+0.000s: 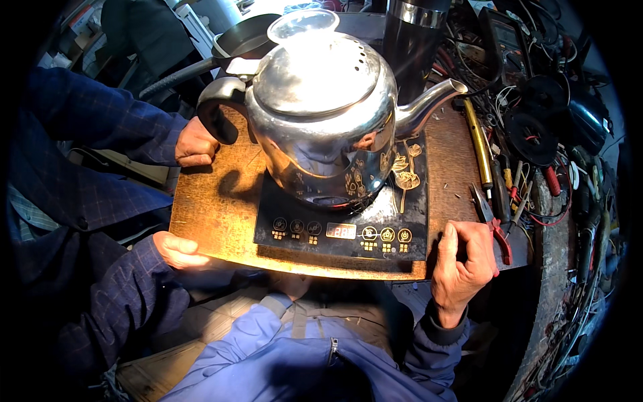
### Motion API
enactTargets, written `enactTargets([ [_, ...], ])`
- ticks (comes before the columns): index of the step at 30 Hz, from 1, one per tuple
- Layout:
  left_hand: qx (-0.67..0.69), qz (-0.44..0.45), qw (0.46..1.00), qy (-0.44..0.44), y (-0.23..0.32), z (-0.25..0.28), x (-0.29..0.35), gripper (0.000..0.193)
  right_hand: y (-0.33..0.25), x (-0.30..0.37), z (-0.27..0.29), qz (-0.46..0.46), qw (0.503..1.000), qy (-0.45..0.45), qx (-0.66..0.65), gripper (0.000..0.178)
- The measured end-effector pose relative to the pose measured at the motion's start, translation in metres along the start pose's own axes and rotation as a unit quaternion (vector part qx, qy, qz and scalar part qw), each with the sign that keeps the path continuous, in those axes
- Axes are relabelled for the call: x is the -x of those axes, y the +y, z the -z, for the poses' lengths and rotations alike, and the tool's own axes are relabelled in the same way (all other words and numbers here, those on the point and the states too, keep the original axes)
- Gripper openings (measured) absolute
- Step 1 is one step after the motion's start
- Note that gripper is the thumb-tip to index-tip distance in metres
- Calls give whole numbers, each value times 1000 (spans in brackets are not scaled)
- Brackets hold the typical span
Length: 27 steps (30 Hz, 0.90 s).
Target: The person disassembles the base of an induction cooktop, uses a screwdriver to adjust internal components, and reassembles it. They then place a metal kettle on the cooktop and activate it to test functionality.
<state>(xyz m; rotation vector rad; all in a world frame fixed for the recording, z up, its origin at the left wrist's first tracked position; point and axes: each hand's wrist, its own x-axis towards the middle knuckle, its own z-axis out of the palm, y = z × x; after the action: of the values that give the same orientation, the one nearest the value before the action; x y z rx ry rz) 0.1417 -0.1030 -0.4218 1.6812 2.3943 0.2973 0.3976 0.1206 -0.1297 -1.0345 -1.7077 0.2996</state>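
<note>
My right hand (pixel 463 266) rests at the front right corner of the wooden board, fingers curled into a loose fist, with nothing visible in them. Just beside it lie pliers (pixel 497 234) with red handles. In shadow below the board's front edge is my left hand (pixel 293 285), mostly hidden, so its fingers cannot be made out. A shiny steel kettle (pixel 321 134) stands on a black induction cooker (pixel 301 242), whose red display is lit. The kettle's spout points right and its dark handle left. On its lid sits a clear round cover (pixel 303 25).
At the left, a co-worker in plaid sleeves has one hand (pixel 197 143) on the wooden board (pixel 201 221) and another hand (pixel 178 251) at its edge. Tools, wires and a multimeter (pixel 508 40) crowd the right. A dark flask (pixel 412 53) and pan (pixel 246 41) stand behind.
</note>
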Motion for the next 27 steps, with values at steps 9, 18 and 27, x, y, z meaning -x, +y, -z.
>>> enactTargets([
  [9, -27, -29, 999, 3, 4, 5, -3, 51, 1, -1, 0, 33, 999, 12, 8, 13],
  [18, 85, 59, 995, -13, 0, 12, 3, 57, -35, 8, 15, 181, 974, -71, 118, 75],
  [27, 690, 501, 352, -387, -200, 320, -53, 58, -69, 17, -10, 173, 966, -143, 126, 73],
])
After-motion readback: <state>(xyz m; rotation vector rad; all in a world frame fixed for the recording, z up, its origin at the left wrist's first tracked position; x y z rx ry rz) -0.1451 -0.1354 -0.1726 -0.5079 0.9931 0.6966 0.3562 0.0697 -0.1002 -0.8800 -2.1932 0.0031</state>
